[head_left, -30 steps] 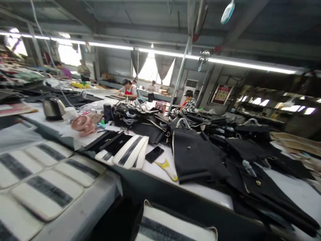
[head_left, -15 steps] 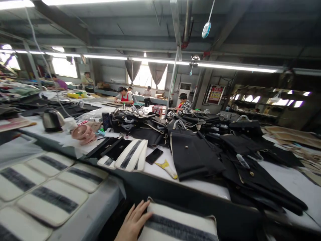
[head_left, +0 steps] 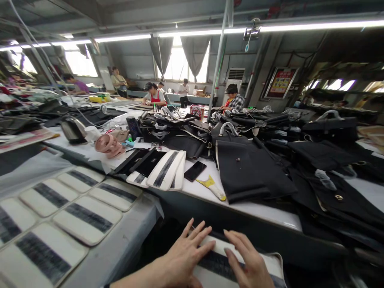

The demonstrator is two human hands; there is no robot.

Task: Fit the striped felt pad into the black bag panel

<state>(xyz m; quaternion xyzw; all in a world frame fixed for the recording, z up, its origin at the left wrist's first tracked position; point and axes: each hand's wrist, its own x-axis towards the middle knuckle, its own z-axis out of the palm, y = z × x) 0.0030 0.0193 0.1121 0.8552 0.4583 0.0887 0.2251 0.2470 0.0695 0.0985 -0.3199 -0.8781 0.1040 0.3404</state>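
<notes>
I'm apparently steadying striped panel (head_left: 218, 262) beneath left grip (head_left: 185, 254), right grip (head_left: 251, 262), both unclenched; next move likely calling for edge hold.

Front panel (head_left: 218, 262): beneath left hand (head_left: 187, 253) and right hand (head_left: 253, 262).
Kettle (head_left: 73, 130): on the worktop (head_left: 193, 189), left of the desk fan (head_left: 108, 145).
Smartphone (head_left: 195, 171): between the panels (head_left: 165, 170) and the handbag (head_left: 249, 170).

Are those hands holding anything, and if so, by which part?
No grip shows: the left hand is spread over the left of the striped panel, the right hand farther right. Any hold underneath is hidden.
</notes>
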